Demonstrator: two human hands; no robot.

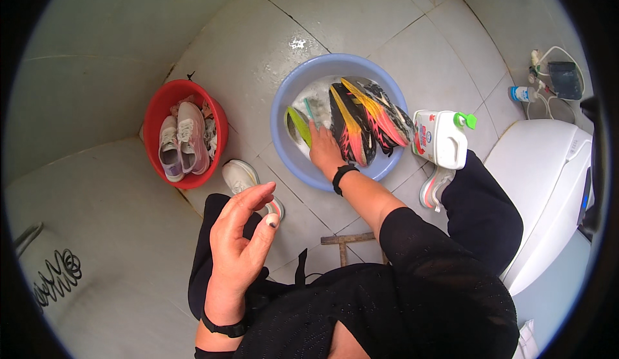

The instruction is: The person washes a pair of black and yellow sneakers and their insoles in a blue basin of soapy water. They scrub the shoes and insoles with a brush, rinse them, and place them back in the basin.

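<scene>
A round plastic basin [278, 136] is holding foam [318, 92] and black-pink shoes [360, 136]; the right hand [327, 149] is resting inside by a green object [298, 125], whether pinching I cannot tell; the left hand [240, 235] is hovering, fingers together, thumb apart; a red tub [222, 133] is holding laced sneakers [192, 138]

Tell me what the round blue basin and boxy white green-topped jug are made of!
The blue basin: probably plastic, smooth and satiny, with a rounded, moulded-looking rim. The white jug: likely plastic too, slightly glossy, its handle seemingly one piece with its body.
</scene>
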